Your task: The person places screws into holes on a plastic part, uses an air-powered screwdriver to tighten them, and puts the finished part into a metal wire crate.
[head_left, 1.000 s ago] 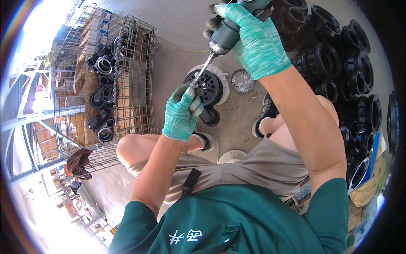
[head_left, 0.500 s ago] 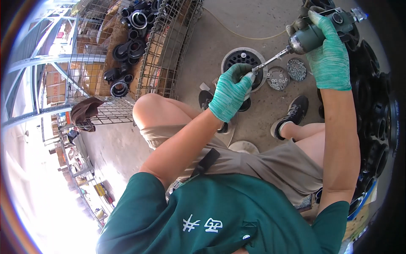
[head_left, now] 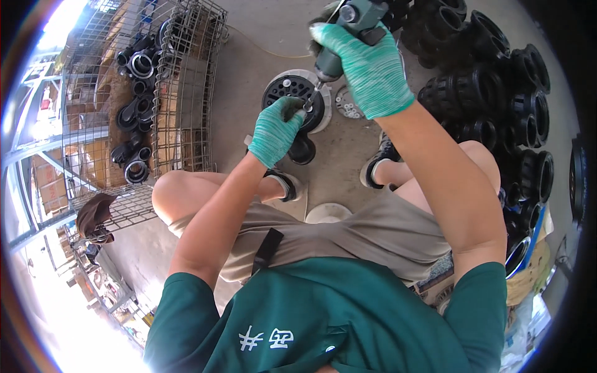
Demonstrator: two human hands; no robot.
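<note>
My right hand (head_left: 376, 71), in a green and white knit glove, is wrapped round a dark grey-green power driver (head_left: 329, 65). The driver's long metal bit (head_left: 315, 94) slants down to the left. My gloved left hand (head_left: 273, 133) is closed in a pinch by the bit's tip; what lies between its fingertips is too small to make out. Beneath them is a black round plastic piece with many holes (head_left: 277, 89), lying on a pale round base (head_left: 326, 118). A black curved pipe fitting (head_left: 302, 150) sticks out from it toward me.
A shallow round tray (head_left: 348, 107) of small metal parts lies to the right, partly behind my right hand. Black pipe fittings (head_left: 466, 93) are heaped along the right side. At left stands a wire mesh cage (head_left: 186, 93) with more black fittings. A thin hose (head_left: 267, 50) crosses the floor.
My view has shifted, so the scene sits further left. The driver has tipped steeper, its bit now closer over the holed black piece. My left hand still pinches near the bit's tip.
</note>
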